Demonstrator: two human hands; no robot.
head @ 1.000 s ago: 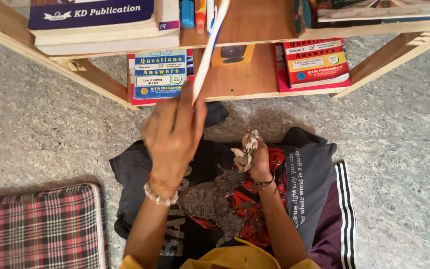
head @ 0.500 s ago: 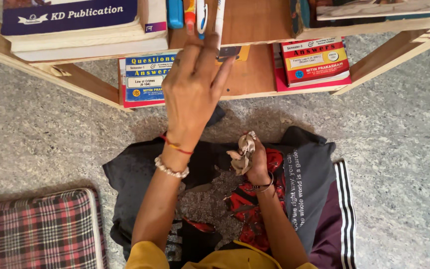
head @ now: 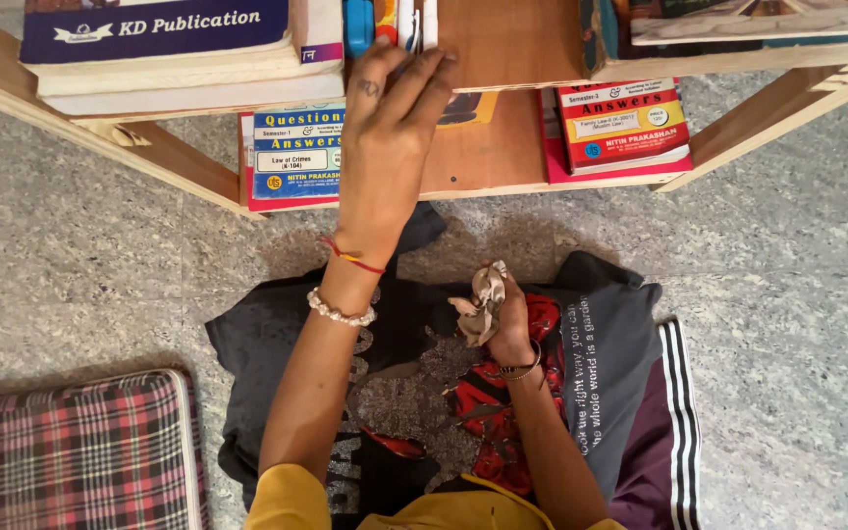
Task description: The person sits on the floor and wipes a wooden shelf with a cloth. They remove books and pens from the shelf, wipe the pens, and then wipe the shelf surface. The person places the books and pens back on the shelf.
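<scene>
Left hand, fingers spread open, presses upright books into the shelf row; right hand stays closed around a crumpled cloth, kept ready below.

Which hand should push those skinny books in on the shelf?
Probably the left hand: its fingertips already rest against the thin upright books on the wooden shelf. The right hand is low over the lap, its grip full with a crumpled cloth.

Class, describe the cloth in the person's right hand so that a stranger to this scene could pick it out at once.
Start at the wooden bookshelf across the top, then drop to the dark printed garment on the speckled floor below it. Above that garment, the right hand grips a crumpled beige cloth, the only small, pale, bunched fabric among larger dark and plaid ones.
</scene>
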